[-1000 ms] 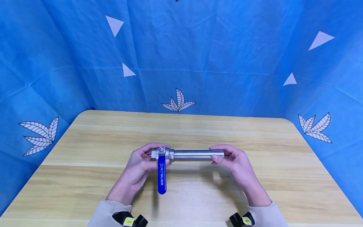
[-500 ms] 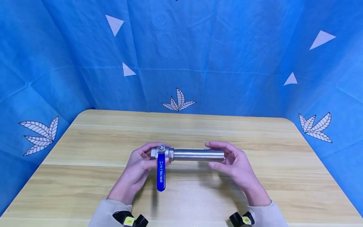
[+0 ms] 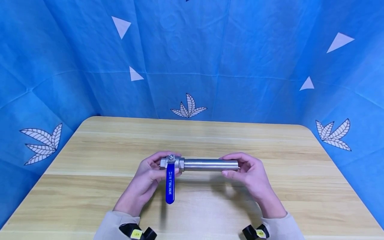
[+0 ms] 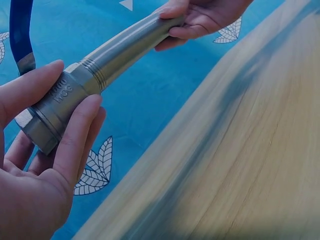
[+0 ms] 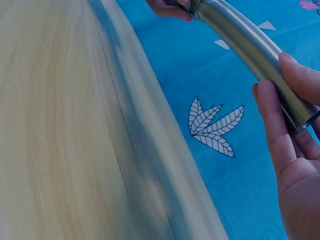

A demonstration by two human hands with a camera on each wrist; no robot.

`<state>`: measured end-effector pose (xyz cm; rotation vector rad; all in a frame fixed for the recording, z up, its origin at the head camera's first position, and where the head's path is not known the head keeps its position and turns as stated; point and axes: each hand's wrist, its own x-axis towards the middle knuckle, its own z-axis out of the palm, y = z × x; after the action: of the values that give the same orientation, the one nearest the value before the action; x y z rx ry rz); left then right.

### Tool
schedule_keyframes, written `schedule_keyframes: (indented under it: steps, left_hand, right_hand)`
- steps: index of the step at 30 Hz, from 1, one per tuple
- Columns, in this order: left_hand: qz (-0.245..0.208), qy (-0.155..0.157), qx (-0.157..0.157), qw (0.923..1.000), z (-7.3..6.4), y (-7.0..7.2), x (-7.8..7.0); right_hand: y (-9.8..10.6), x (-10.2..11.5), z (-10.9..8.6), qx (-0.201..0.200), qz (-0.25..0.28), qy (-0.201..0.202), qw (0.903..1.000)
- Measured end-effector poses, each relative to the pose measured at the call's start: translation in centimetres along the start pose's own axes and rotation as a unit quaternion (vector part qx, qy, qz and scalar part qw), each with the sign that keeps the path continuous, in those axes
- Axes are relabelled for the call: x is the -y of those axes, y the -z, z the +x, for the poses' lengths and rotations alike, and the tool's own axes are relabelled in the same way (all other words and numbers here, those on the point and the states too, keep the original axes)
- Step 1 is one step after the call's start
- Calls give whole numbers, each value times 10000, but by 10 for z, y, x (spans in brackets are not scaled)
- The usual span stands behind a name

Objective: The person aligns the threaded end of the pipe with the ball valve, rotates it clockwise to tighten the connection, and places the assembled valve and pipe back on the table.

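In the head view my left hand (image 3: 147,176) grips the steel ball valve (image 3: 180,163) by its body. The valve's blue lever (image 3: 170,185) points toward me. From the valve a plain steel pipe (image 3: 207,164) runs level to the right, held above the table. My right hand (image 3: 250,171) pinches the pipe's far end between thumb and fingers. In the left wrist view, threads (image 4: 95,72) show where the pipe enters the valve body (image 4: 60,100). The right wrist view has the thumb (image 5: 300,77) and fingers on either side of the pipe (image 5: 250,40).
A light wooden table (image 3: 192,140) lies beneath both hands. Blue cloth (image 3: 192,50) printed with white leaves and triangles surrounds its back and sides. A black wrist camera (image 3: 138,231) is strapped at the left sleeve and another camera (image 3: 255,232) at the right.
My right hand's thumb and fingers spread off the pipe's end half a second ago and have now closed on it again. The left hand keeps its grip on the valve.
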<state>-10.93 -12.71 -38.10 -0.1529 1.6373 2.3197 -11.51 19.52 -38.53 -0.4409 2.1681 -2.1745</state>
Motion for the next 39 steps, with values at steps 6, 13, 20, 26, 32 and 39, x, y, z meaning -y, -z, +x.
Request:
schedule_keyframes:
  steps: [6, 13, 20, 26, 32, 39]
  left_hand:
    - [429, -93, -40, 9990, 1, 0, 2]
    - [666, -101, -163, 9976, 2, -3, 2]
    - [737, -94, -249, 9969, 2, -4, 5]
    - [862, -118, -333, 9957, 3, -4, 6]
    - [977, -162, -386, 9943, 3, -4, 6]
    - [785, -6, -617, 9950, 2, -4, 4]
  right_hand:
    - [0, 1, 0, -231, -138, -406, 9988]
    - [0, 2, 0, -246, 12, -606, 9979]
    - [-2, 3, 0, -299, 6, -651, 9974]
    - [-5, 4, 0, -357, 18, -690, 9970]
    - [-5, 4, 0, -392, 37, -776, 9962]
    - [-3, 1, 2, -228, -69, -788, 9966]
